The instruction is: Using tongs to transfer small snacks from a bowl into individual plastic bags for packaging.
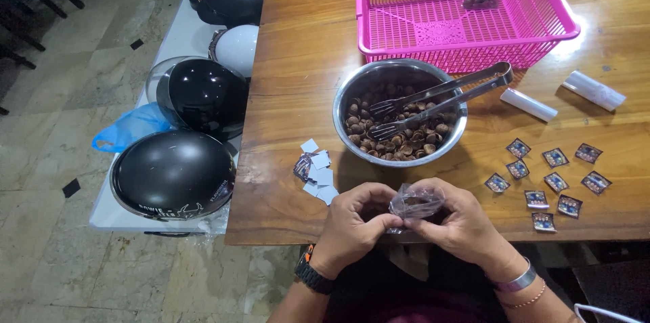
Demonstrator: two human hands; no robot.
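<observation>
Together, left hand (350, 223) and right hand (460, 225) pinch a crinkly clear plastic bag (415, 201) above the glossy wooden tabletop (291, 93), near a round steel bowl (399, 112).

a brown wooden table (298, 59) with a glossy, slightly scuffed top fills the right side. left of it stands a low white table (108, 211), just beside the wooden edge. the floor (54, 113) is pale marbled stone tile with small dark insets. dark chair legs (27, 18) show at the upper left. light glares off the wood at the right.
</observation>
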